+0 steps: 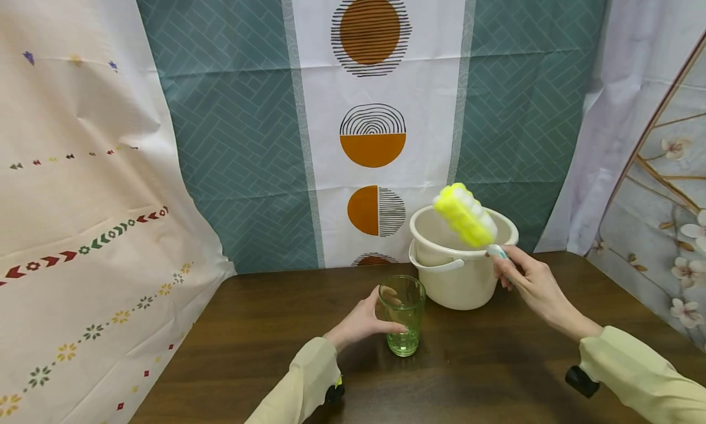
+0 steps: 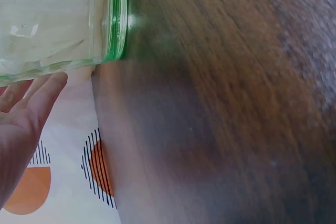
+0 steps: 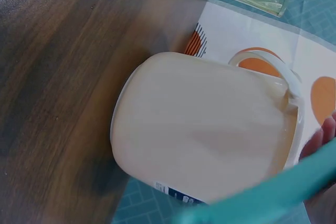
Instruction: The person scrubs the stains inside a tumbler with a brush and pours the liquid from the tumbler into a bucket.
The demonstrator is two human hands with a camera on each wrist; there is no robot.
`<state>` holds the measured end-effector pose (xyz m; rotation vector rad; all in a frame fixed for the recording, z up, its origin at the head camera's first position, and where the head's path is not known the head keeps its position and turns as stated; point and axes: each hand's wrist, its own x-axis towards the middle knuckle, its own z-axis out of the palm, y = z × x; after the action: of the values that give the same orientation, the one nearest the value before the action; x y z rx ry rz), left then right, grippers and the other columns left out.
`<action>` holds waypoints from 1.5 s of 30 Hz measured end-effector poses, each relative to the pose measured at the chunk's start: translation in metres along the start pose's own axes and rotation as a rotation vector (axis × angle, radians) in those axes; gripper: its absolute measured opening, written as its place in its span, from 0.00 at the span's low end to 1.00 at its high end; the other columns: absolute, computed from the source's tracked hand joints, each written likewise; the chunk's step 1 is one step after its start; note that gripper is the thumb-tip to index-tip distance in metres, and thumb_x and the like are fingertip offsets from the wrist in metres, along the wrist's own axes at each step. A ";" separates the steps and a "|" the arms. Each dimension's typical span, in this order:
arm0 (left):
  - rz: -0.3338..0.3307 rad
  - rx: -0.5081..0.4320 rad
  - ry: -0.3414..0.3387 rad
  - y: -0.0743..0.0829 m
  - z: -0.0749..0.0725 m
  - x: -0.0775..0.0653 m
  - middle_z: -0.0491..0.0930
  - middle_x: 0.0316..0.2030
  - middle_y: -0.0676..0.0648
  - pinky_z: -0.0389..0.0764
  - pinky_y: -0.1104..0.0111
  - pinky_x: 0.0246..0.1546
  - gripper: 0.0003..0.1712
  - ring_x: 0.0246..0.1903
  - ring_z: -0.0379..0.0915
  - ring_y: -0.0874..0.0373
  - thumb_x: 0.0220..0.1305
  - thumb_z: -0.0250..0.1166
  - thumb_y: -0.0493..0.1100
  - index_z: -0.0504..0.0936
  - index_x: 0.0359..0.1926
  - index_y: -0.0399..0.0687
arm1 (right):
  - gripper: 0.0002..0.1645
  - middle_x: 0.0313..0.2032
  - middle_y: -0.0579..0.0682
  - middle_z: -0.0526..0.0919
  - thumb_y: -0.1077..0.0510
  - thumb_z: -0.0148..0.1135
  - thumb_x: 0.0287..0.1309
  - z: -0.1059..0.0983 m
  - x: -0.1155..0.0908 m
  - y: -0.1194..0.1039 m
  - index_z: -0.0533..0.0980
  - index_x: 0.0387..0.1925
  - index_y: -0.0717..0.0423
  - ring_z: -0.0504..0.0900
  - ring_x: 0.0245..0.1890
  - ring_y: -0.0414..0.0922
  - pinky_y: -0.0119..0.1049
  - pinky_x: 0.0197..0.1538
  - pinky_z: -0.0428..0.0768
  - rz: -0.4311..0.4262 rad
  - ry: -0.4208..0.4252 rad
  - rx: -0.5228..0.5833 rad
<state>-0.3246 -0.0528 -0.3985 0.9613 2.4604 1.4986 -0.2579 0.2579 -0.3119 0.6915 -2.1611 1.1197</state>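
My left hand (image 1: 364,318) grips a green drinking glass (image 1: 405,317), with the thumb across its front and the fingers behind. The glass is upright at the table surface; in the left wrist view its thick base (image 2: 118,19) shows beside the fingers (image 2: 47,95). My right hand (image 1: 532,283) holds a bottle brush (image 1: 466,215) by its handle, its yellow and white sponge head raised over the bucket's opening. A blurred teal handle end (image 3: 262,198) crosses the right wrist view. The cream bucket (image 1: 460,283) stands on the table just left of that hand.
The bucket's white carrying handle (image 1: 438,266) hangs down at its front left, close to the glass. A dark wooden table (image 1: 265,338) lies under everything. Patterned cloths (image 1: 237,136) hang behind and at both sides.
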 end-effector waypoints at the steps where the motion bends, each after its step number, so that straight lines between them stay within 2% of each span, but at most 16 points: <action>1: -0.002 -0.001 0.000 0.000 0.000 0.000 0.73 0.44 0.58 0.66 0.61 0.46 0.38 0.45 0.67 0.61 0.44 0.73 0.50 0.64 0.53 0.47 | 0.09 0.22 0.49 0.72 0.70 0.52 0.59 0.000 0.001 0.000 0.72 0.41 0.61 0.70 0.20 0.41 0.30 0.24 0.69 -0.001 0.006 -0.006; 8: -0.014 -0.023 -0.002 -0.003 0.000 0.001 0.72 0.45 0.56 0.66 0.61 0.47 0.38 0.46 0.67 0.60 0.44 0.73 0.50 0.64 0.54 0.47 | 0.11 0.22 0.42 0.72 0.70 0.56 0.56 0.002 0.001 0.014 0.73 0.41 0.58 0.68 0.22 0.39 0.29 0.25 0.66 -0.039 -0.003 -0.098; 16: -0.011 -0.002 -0.003 -0.006 0.001 -0.001 0.73 0.44 0.60 0.66 0.61 0.47 0.37 0.46 0.67 0.61 0.45 0.73 0.51 0.64 0.54 0.48 | 0.13 0.23 0.43 0.76 0.70 0.60 0.52 0.004 0.003 0.011 0.76 0.41 0.60 0.71 0.23 0.37 0.26 0.27 0.68 -0.098 -0.039 -0.150; 24: -0.007 -0.001 0.003 -0.005 0.002 -0.001 0.72 0.44 0.58 0.66 0.61 0.46 0.37 0.45 0.67 0.61 0.45 0.73 0.51 0.64 0.53 0.49 | 0.14 0.33 0.43 0.81 0.64 0.62 0.53 0.000 0.008 0.002 0.78 0.43 0.57 0.76 0.29 0.36 0.26 0.34 0.71 -0.101 -0.115 -0.199; 30: -0.009 0.001 -0.002 -0.005 0.002 -0.001 0.72 0.45 0.58 0.66 0.61 0.47 0.37 0.46 0.67 0.61 0.45 0.73 0.51 0.64 0.53 0.48 | 0.22 0.40 0.47 0.81 0.71 0.65 0.45 -0.001 0.011 0.001 0.78 0.46 0.57 0.77 0.35 0.37 0.27 0.34 0.73 -0.182 -0.180 -0.235; 36: -0.030 -0.014 -0.019 -0.005 0.001 -0.001 0.72 0.45 0.59 0.65 0.57 0.47 0.38 0.47 0.66 0.60 0.45 0.72 0.52 0.64 0.54 0.48 | 0.24 0.37 0.44 0.78 0.73 0.66 0.42 -0.003 0.014 -0.001 0.77 0.45 0.59 0.71 0.31 0.35 0.30 0.30 0.70 -0.255 -0.265 -0.286; 41: -0.030 -0.018 -0.022 -0.004 0.001 0.000 0.72 0.44 0.59 0.65 0.55 0.47 0.38 0.47 0.66 0.59 0.45 0.72 0.53 0.63 0.54 0.48 | 0.21 0.35 0.41 0.76 0.73 0.67 0.41 -0.005 0.018 -0.002 0.78 0.42 0.60 0.69 0.30 0.35 0.31 0.29 0.70 -0.319 -0.294 -0.338; 45: -0.022 -0.018 -0.019 -0.003 0.001 0.000 0.73 0.44 0.59 0.65 0.54 0.48 0.38 0.47 0.66 0.58 0.45 0.72 0.52 0.63 0.54 0.47 | 0.20 0.34 0.41 0.77 0.72 0.66 0.43 -0.008 0.022 -0.005 0.78 0.43 0.61 0.69 0.28 0.34 0.31 0.28 0.70 -0.313 -0.318 -0.345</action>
<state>-0.3260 -0.0531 -0.4014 0.9381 2.4323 1.4949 -0.2676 0.2581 -0.2902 1.0532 -2.3199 0.4830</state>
